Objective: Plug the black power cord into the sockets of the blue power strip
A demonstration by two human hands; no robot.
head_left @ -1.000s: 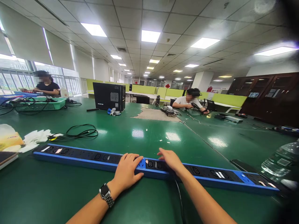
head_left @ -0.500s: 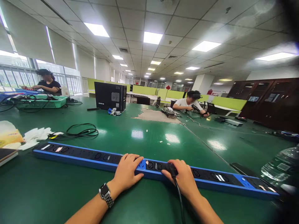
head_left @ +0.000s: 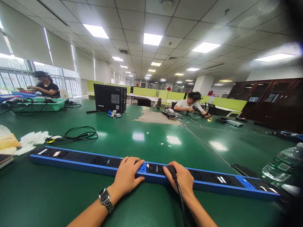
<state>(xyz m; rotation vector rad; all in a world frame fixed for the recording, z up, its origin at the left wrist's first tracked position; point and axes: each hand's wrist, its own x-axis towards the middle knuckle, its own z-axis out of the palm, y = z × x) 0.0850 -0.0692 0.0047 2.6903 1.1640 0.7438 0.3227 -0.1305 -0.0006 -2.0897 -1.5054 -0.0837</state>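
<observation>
A long blue and black power strip (head_left: 90, 160) lies across the green table in front of me, its rows of sockets facing up. Left of its middle, my left hand (head_left: 127, 172) grips it, fingers over the top and thumb along the near side. My right hand (head_left: 181, 179) holds the black plug (head_left: 173, 171) of a power cable between thumb and fingers, at the sockets right of the middle. From the plug the black cable (head_left: 181, 198) runs down toward me. Whether the plug is fully seated I cannot tell; the fingers hide its front.
Beyond the strip lie a coiled black cable (head_left: 81, 134) and crumpled white tissues (head_left: 34, 138). A computer case (head_left: 109, 98) and a green basket (head_left: 50, 105) stand farther back. At right is a water bottle (head_left: 282, 164). Two people (head_left: 183, 105) work at the table's far sides.
The right thumb and fingers have shifted slightly on the plug, and the right wrist sits a little differently. The left hand keeps its hold. The whole view has moved a little.
</observation>
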